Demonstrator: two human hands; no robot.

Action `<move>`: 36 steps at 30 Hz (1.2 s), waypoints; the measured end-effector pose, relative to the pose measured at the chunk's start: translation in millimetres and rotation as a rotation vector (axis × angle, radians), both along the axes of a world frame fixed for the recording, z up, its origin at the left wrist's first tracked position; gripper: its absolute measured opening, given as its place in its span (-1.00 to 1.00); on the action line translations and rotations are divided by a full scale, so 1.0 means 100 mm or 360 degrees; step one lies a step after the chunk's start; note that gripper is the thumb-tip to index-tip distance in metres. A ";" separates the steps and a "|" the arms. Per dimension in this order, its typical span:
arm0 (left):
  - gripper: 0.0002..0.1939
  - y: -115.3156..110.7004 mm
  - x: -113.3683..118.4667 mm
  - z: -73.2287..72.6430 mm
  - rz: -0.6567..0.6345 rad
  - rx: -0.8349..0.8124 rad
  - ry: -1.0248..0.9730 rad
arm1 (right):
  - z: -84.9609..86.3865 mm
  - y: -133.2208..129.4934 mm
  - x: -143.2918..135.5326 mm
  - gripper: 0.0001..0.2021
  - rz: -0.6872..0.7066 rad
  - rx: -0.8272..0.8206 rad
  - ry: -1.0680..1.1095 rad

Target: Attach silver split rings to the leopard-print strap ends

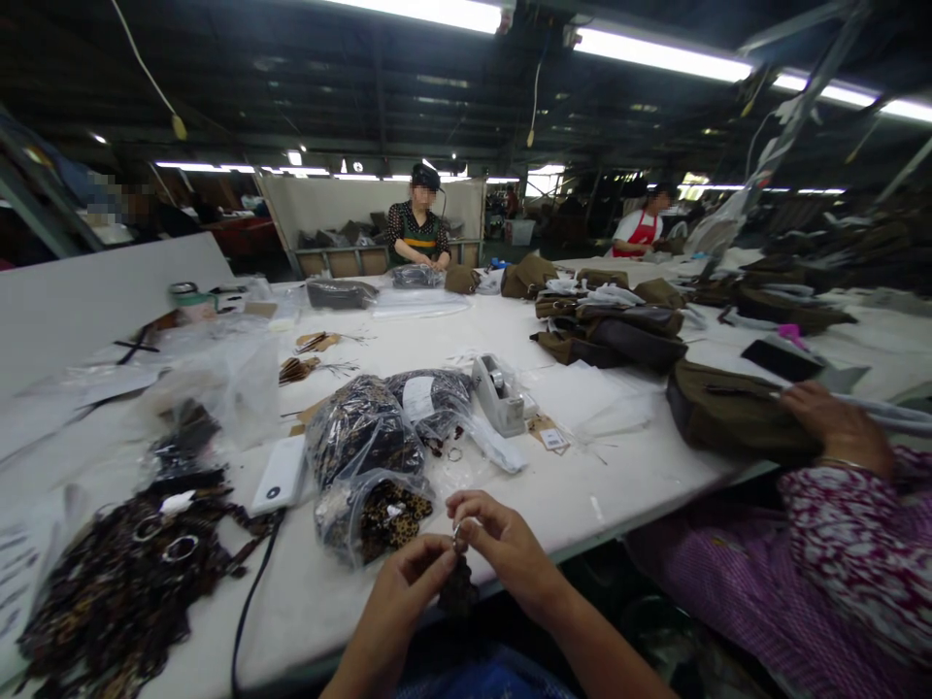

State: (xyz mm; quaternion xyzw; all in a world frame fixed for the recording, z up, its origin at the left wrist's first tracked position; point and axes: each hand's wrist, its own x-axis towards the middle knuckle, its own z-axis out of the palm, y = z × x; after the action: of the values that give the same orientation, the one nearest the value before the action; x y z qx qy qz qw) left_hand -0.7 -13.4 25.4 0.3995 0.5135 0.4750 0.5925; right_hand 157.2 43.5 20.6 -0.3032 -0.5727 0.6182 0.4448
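Observation:
Just past the table's front edge, my left hand point(416, 581) and my right hand point(496, 536) meet fingertip to fingertip. Both pinch a small metal ring point(457, 534), from which a dark fabric piece point(457, 588) hangs. Behind them on the table lies an open clear bag point(375, 515) with leopard-print fabric inside. Fuller bags of dark patterned fabric point(364, 427) sit beyond it. A pile of dark fabric strips with metal rings point(116, 573) spreads at the left.
A white device point(281, 474) with a black cable lies left of the bags. A grey tape dispenser point(499, 395) stands behind them. Brown bags point(612, 330) are stacked further back. At the right, a person's hand point(837, 422) touches a brown bag point(735, 413). Two people work across the room.

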 end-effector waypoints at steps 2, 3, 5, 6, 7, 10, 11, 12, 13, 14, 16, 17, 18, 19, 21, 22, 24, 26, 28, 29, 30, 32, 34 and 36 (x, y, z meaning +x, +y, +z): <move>-0.68 0.02 -0.05 -0.03 0.0039 0.0166 0.0188 | 0.03 0.00 0.02 -0.78 -0.0031 0.0056 -0.0063; -0.69 0.02 -0.08 -0.04 0.0059 0.0230 0.0256 | 0.05 0.00 0.03 -0.78 -0.0027 0.0060 -0.0119; -0.72 0.02 -0.13 -0.04 0.0089 0.0317 0.0393 | 0.08 -0.02 0.05 -0.78 -0.0003 0.0048 -0.0263; -0.74 0.01 -0.15 -0.02 0.0101 0.0363 0.0481 | 0.10 -0.03 0.05 -0.78 0.0004 0.0047 -0.0334; -0.76 0.01 -0.15 -0.01 0.0120 0.0427 0.0581 | 0.12 -0.03 0.06 -0.79 0.0011 0.0052 -0.0398; -0.84 0.00 -0.14 0.04 0.0177 0.0638 0.0809 | 0.15 -0.05 0.05 -0.86 0.0032 0.0077 -0.0489; -0.86 0.00 -0.14 0.05 0.0178 0.0677 0.0838 | 0.15 -0.06 0.05 -0.86 0.0051 0.0068 -0.0483; -0.87 0.00 -0.14 0.06 0.0174 0.0699 0.0850 | 0.14 -0.06 0.04 -0.87 0.0077 0.0050 -0.0471; -0.87 0.00 -0.14 0.06 0.0157 0.0707 0.0848 | 0.14 -0.06 0.04 -0.88 0.0097 0.0027 -0.0457; -0.87 0.01 -0.15 0.06 0.0126 0.0701 0.0834 | 0.13 -0.06 0.05 -0.89 0.0115 -0.0001 -0.0442; -0.86 0.02 -0.17 0.05 0.0034 0.0665 0.0779 | 0.11 -0.05 0.05 -0.86 0.0147 -0.0071 -0.0417; -0.85 0.03 -0.18 0.04 -0.0014 0.0641 0.0747 | 0.10 -0.05 0.06 -0.85 0.0164 -0.0111 -0.0408; -0.85 0.04 -0.20 0.03 -0.0050 0.0621 0.0722 | 0.09 -0.05 0.06 -0.84 0.0181 -0.0150 -0.0402; -0.86 0.05 -0.21 0.03 -0.0079 0.0610 0.0711 | 0.08 -0.05 0.06 -0.83 0.0195 -0.0186 -0.0398; -0.89 0.06 -0.24 0.02 -0.0105 0.0613 0.0731 | 0.06 -0.04 0.07 -0.82 0.0221 -0.0244 -0.0393; -0.90 0.07 -0.24 0.02 -0.0111 0.0616 0.0752 | 0.06 -0.04 0.07 -0.82 0.0231 -0.0263 -0.0390; -0.91 0.08 -0.25 0.02 -0.0138 0.0609 0.0784 | 0.05 -0.04 0.07 -0.82 0.0262 -0.0298 -0.0385; -0.91 0.08 -0.24 0.03 -0.0163 0.0585 0.0795 | 0.05 -0.05 0.08 -0.83 0.0289 -0.0328 -0.0389; -0.90 0.09 -0.23 0.03 -0.0173 0.0553 0.0795 | 0.06 -0.07 0.08 -0.84 0.0281 -0.0337 -0.0413; -0.90 0.09 -0.22 0.02 -0.0170 0.0533 0.0795 | 0.06 -0.08 0.08 -0.84 0.0265 -0.0326 -0.0433; -0.90 0.09 -0.22 0.01 -0.0164 0.0511 0.0795 | 0.06 -0.10 0.09 -0.85 0.0248 -0.0302 -0.0458; -0.89 0.09 -0.21 -0.01 -0.0153 0.0459 0.0802 | 0.07 -0.13 0.09 -0.87 0.0217 -0.0233 -0.0510; -0.92 0.08 -0.19 -0.02 -0.0083 0.0446 0.0842 | 0.07 -0.17 0.10 -0.88 0.0191 -0.0157 -0.0557; -0.93 0.07 -0.16 -0.01 0.0055 0.0494 0.0932 | 0.07 -0.19 0.10 -0.88 0.0143 -0.0064 -0.0617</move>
State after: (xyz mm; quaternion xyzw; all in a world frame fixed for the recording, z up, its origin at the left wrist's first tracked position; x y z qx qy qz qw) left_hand -16.6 -6.4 24.0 0.5958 0.5902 0.4226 0.3436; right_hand 167.3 24.6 27.4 -0.3995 -0.6482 0.5787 0.2921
